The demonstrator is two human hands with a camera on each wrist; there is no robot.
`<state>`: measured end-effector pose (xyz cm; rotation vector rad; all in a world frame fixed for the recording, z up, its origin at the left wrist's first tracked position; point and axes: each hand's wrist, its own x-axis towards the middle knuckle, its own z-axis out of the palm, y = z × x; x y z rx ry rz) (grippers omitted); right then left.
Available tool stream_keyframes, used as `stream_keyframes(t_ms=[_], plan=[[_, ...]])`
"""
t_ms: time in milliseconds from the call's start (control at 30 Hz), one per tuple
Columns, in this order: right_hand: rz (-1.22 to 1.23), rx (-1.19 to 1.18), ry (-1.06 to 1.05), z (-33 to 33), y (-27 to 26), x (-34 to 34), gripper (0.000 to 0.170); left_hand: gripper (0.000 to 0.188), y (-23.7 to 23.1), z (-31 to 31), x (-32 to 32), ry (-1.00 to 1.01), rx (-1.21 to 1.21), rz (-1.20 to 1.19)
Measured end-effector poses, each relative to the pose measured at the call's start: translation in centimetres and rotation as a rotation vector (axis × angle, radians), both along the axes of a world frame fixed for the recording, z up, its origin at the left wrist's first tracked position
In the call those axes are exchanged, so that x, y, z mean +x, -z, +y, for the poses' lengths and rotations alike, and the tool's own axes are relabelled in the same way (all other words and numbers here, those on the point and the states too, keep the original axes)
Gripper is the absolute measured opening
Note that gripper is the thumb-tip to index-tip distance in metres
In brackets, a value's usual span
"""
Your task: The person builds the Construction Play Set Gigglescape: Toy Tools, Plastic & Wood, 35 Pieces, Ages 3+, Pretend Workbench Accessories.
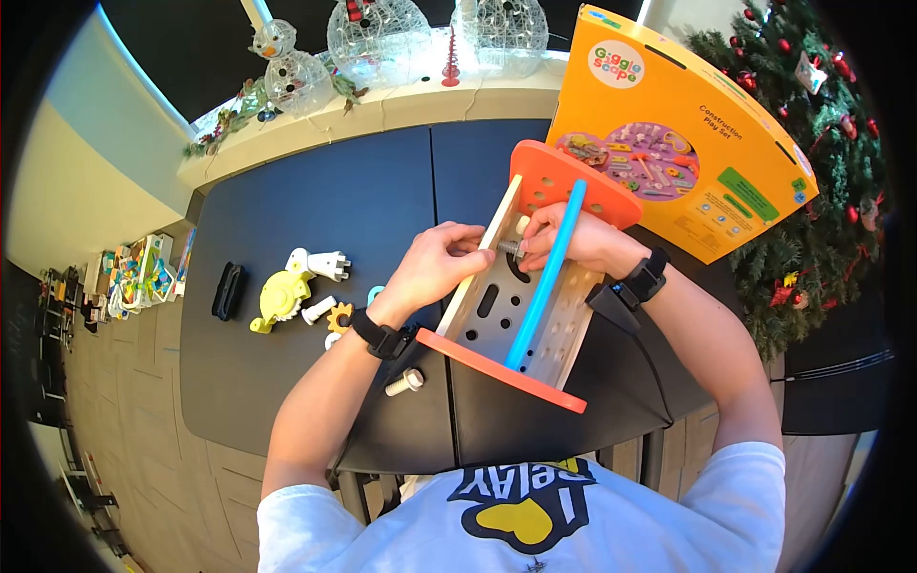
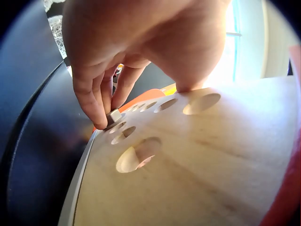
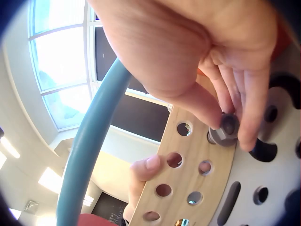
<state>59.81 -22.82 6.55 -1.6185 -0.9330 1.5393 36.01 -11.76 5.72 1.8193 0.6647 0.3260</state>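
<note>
A toy toolbox (image 1: 506, 315) has perforated wooden sides, orange end panels, a grey slotted base and a blue rod handle (image 1: 546, 277). My left hand (image 1: 435, 267) is at its left wooden side panel (image 2: 197, 155), thumb by the edge. On that panel's outer face, my left fingertips hold a grey hex bolt head (image 2: 113, 117). Reaching inside beneath the blue rod, my right hand (image 1: 583, 239) pinches a grey hex nut (image 3: 226, 128) between thumb and fingers. The nut sits at a hole in the panel's inner face, near the base.
Left on the dark table (image 1: 239, 382) lie a yellow toy piece (image 1: 283, 294), a white piece (image 1: 325, 265), a white bolt (image 1: 318, 309), an orange gear (image 1: 339, 317) and a black case (image 1: 228, 291). A pale bolt (image 1: 405, 382) lies nearer me. A yellow box (image 1: 669, 124) stands behind the toolbox.
</note>
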Motion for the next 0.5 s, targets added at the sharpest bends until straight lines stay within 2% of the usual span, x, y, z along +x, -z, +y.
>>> stream_keyframes(t_ms=[100,200,300,500], plan=[[0.008,-0.027,0.009,-0.1,0.0,0.0,0.026,0.058,0.0,-0.2,0.1,-0.016,-0.048,-0.047],[0.015,0.061,-0.028,-0.3,0.7,0.3,0.031,0.056,-0.2,-0.3,0.1,-0.014,-0.024,-0.032],[-0.048,0.122,-0.061,-0.6,0.4,0.1,0.027,0.054,-0.3,-0.4,0.2,-0.023,-0.003,-0.024],[-0.268,0.042,-0.191,-0.3,-0.5,-0.7,0.025,0.053,0.0,-0.3,0.2,-0.03,-0.004,-0.024]])
